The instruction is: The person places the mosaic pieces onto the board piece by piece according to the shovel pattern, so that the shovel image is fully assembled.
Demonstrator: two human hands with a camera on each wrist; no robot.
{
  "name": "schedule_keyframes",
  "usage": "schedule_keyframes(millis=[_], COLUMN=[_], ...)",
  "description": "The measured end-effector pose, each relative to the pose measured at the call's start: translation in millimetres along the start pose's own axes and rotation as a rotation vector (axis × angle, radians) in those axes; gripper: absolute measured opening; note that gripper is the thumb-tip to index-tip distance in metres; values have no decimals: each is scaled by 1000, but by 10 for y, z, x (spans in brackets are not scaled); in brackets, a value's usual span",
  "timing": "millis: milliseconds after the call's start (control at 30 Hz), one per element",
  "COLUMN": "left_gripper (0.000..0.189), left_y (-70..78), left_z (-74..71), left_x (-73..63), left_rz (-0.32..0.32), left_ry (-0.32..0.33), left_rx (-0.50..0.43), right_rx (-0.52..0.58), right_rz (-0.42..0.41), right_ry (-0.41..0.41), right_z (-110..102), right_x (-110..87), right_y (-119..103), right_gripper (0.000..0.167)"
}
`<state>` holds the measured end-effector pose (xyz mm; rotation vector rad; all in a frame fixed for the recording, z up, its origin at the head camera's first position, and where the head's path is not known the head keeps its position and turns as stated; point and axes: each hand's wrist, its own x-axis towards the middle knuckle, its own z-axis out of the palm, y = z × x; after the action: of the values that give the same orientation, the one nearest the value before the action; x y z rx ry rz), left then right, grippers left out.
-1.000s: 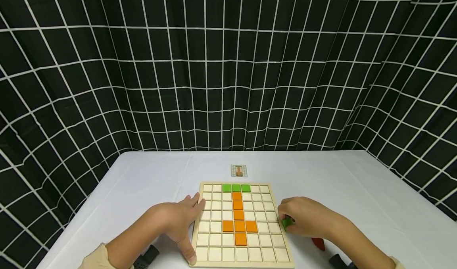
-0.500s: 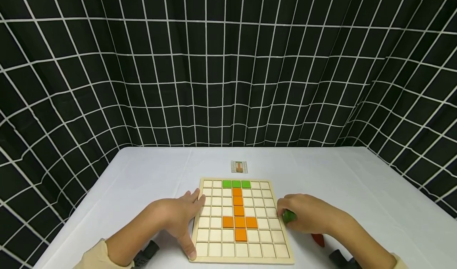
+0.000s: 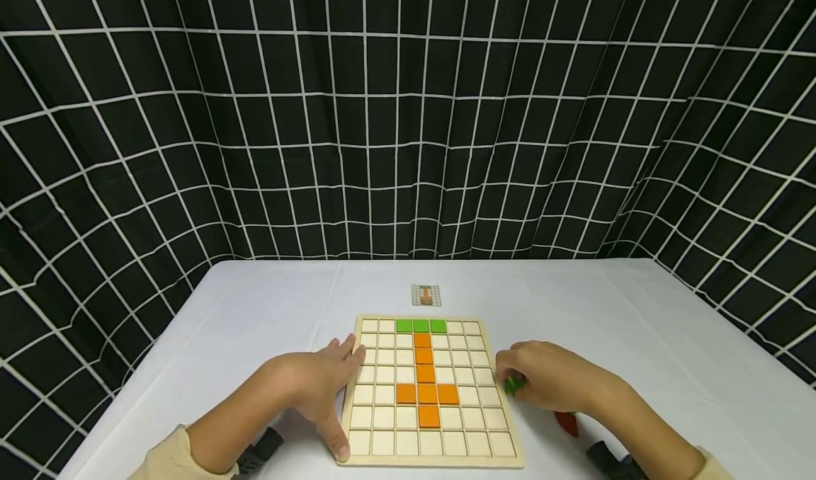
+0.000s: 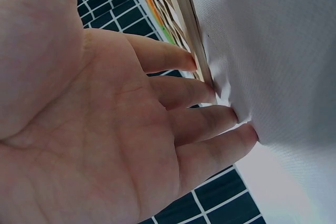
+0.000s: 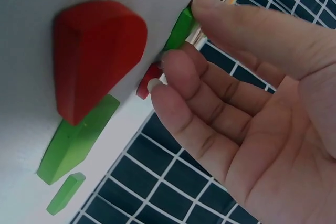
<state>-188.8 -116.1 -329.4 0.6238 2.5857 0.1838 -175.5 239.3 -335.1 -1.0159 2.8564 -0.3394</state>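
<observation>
A square wooden grid board (image 3: 433, 460) lies on the table, with a row of green tiles (image 3: 421, 326) at its far edge and orange tiles (image 3: 427, 394) forming a cross-like shape. My left hand (image 3: 312, 388) is spread along the board's left side, thumb at the near left corner, fingertips by the edge and cloth. Off the right edge, my right hand (image 3: 551, 377) pinches a small green block (image 5: 180, 28) between thumb and fingers, low over the table. Part of the block is hidden by the fingers.
Below the right hand lies a red rounded block (image 5: 100, 56). Another green block (image 5: 79, 140), a small green piece (image 5: 65, 193) and a smaller red piece (image 5: 149, 81) lie near it. A small printed pattern card (image 3: 426, 295) lies beyond the board on the white tablecloth (image 3: 287, 303).
The head view has tilted slightly, shifting the whole scene upward. Between the right fingers the green block has turned a little. The left hand stays against the board, and the tiles are unchanged.
</observation>
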Motion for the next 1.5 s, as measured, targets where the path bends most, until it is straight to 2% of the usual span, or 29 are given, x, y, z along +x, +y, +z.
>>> schedule_keyframes(millis=[367,600,1067,1367,1500], left_gripper=[143,144,144,144,144], left_y=[0,8,-3,2,1], left_z=[-9,-11,-4,-6,-5], left_x=[-7,-7,-5,-13,-18], left_rz=[-7,-6,-3,-2,1], left_ry=[-7,3,3,3,4], left_rx=[-9,0,9,2,2], right_rx=[62,52,46,35,13], right_rz=[37,58,-44,-79,-126], right_ry=[-53,-54,-62,-69,-60], right_z=[-1,-38,-92,-129,-130], right_x=[6,21,21,101,147], right_y=[8,-74,-261,-407,-453], right_gripper=[36,36,30,28,28])
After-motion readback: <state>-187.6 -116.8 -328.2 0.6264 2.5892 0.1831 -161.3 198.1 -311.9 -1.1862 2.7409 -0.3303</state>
